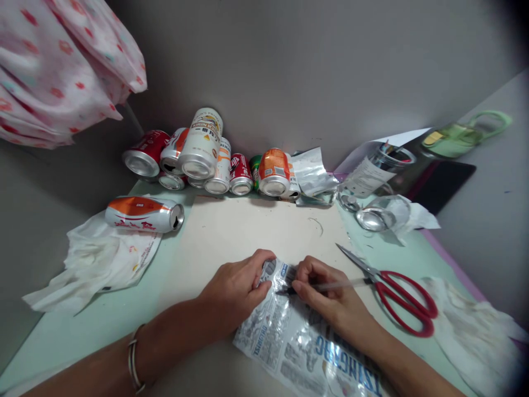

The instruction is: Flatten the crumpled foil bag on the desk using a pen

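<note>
A flattened aluminum can sheet (285,331), printed with blue TSINGTAO lettering, lies over the near edge of the pale board. My left hand (235,286) pinches its upper left edge between thumb and fingers. In my right hand (326,289) is a slim pen-like tool (345,285) with a translucent barrel and dark ends. Its pointed dark tip meets or hovers just over the printed sheet, close to my left thumb. Red-handled scissors (407,303) lie partly open to the right of my right hand, blades pointing up and left.
Several drink cans (202,143) are piled along the wall. One can (144,214) lies on crumpled tissue (95,248) at left. Cut metal pieces (309,173), can ends (376,218), a pen cup (374,171), a green-lidded bottle (452,138) and more tissue (475,331) occupy the right side.
</note>
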Demonstrator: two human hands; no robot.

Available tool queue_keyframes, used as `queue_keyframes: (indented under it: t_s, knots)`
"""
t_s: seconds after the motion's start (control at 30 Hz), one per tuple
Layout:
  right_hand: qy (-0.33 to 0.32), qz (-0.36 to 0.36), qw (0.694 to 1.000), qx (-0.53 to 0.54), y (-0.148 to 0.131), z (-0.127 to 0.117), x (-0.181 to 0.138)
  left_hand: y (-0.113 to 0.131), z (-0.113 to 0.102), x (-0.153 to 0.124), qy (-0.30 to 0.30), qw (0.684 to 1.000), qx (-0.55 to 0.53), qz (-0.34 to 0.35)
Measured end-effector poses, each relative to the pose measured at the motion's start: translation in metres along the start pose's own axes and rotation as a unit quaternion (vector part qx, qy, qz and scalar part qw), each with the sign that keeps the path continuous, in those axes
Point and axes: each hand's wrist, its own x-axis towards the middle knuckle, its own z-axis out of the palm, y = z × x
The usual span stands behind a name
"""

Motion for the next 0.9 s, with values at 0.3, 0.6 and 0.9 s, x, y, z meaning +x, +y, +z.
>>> queue_keyframes:
  t_s: [0.3,0.6,0.9]
  knots:
    - [0.000,-0.005,1.000,-0.004,0.0002,-0.0008,0.0002,-0.0003,-0.0015,-0.0002,0.000,1.000,-0.005,0.003]
    - [0.008,-0.014,1.000,-0.007,-0.0019,0.0003,0.0008,-0.0001,-0.0011,0.0006,-0.003,1.000,0.002,-0.001]
    - [0.020,-0.012,1.000,-0.002,-0.0042,0.0013,0.0005,-0.0003,-0.0010,0.0000,0.004,1.000,0.005,0.004]
